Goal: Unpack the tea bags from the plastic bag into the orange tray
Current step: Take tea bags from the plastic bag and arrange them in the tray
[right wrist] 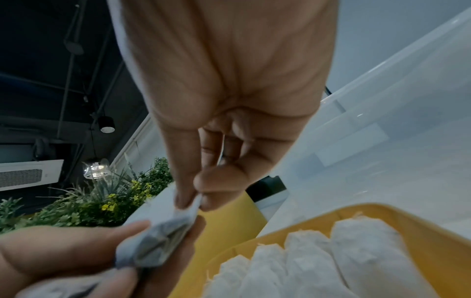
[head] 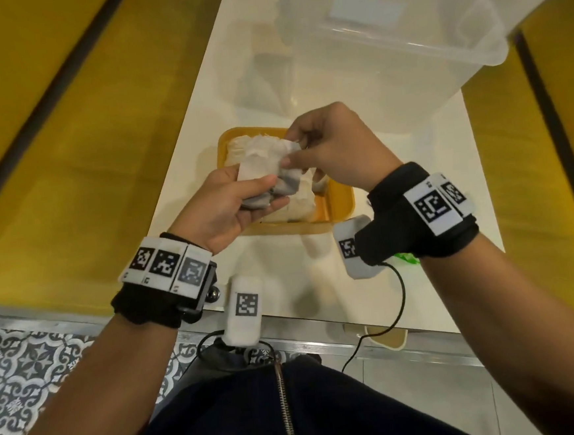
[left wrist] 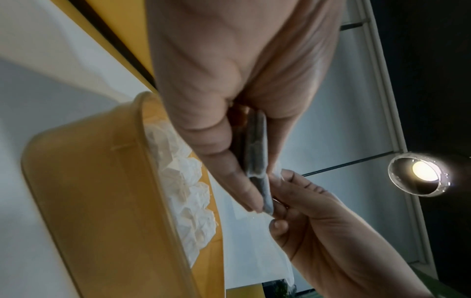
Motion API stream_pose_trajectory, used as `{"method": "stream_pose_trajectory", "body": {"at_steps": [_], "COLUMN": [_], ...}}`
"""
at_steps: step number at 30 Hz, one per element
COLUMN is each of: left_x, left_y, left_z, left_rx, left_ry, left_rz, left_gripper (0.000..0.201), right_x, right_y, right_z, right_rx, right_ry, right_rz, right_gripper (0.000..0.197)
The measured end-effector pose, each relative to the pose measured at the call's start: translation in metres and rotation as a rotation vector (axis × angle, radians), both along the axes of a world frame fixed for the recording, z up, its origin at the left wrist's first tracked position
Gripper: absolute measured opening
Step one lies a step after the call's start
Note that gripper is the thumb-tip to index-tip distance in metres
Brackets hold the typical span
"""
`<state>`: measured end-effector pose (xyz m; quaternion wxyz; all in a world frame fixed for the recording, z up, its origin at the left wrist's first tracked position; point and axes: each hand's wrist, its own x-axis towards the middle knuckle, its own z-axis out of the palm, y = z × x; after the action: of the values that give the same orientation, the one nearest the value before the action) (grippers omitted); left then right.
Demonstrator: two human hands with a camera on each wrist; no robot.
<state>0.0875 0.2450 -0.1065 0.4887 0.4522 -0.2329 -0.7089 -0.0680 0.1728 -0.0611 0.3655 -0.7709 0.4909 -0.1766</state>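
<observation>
My left hand [head: 276, 192] grips a small stack of white tea bags [head: 261, 169] just above the orange tray [head: 341, 201]. My right hand [head: 290, 150] pinches the top edge of one bag in that stack between thumb and forefinger. The right wrist view shows the pinch [right wrist: 196, 202] on a paper corner, with dark tea visible in the held bags [right wrist: 158, 244]. In the left wrist view my left thumb and fingers [left wrist: 262, 187] clamp the stack [left wrist: 257, 161] edge-on. Several tea bags [right wrist: 305, 262] lie in rows in the tray [left wrist: 89, 191]. A translucent plastic bag [head: 257, 82] lies beyond the tray.
A large clear plastic bin [head: 402, 36] stands on the white table [head: 283, 269] behind and right of the tray. Yellow surfaces [head: 67, 148] flank the narrow table on both sides. A small green item [head: 407, 259] lies under my right wrist.
</observation>
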Motion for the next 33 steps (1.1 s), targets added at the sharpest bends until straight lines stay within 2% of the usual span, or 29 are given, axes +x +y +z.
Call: {"method": "stream_pose_trajectory", "body": {"at_steps": [3,6,11,14,17,22,26,33], "left_x": [-0.001,0.0,0.001,-0.003,-0.008,-0.013,-0.014,-0.023], "left_y": [-0.002,-0.001,0.0,0.0,-0.001,0.0,0.001,0.004], "left_z": [-0.002,-0.003,-0.003,-0.002,-0.002,-0.002,-0.002,0.001], "left_rx": [0.04,0.074,0.01,-0.019,-0.055,-0.106,-0.13,-0.167], "left_ry": [0.086,0.131,0.035,-0.041,-0.096,-0.148,-0.171,-0.143], "left_rz": [0.023,0.019,-0.039,-0.002,0.035,0.087,0.139,0.095], "left_gripper": [0.026,0.031,0.027,0.018,0.019,0.022,0.021,0.019], "right_x": [-0.011,-0.022,-0.031,-0.028,-0.02,-0.006,-0.005,-0.005], "right_y": [-0.001,-0.002,0.007,0.017,0.022,0.024,0.024,0.025], "right_z": [-0.001,0.005,0.023,0.032,0.032,0.017,0.007,0.003], "right_rx": [-0.048,-0.08,-0.013,0.039,0.036,-0.072,-0.166,-0.012], "right_ry": [-0.037,0.003,0.038,0.013,-0.009,0.002,-0.045,-0.161], "right_rz": [-0.085,-0.103,0.019,0.121,0.156,0.071,-0.024,-0.1], "right_gripper": [0.011,0.01,0.012,0.007,0.005,0.009,0.021,0.012]}}
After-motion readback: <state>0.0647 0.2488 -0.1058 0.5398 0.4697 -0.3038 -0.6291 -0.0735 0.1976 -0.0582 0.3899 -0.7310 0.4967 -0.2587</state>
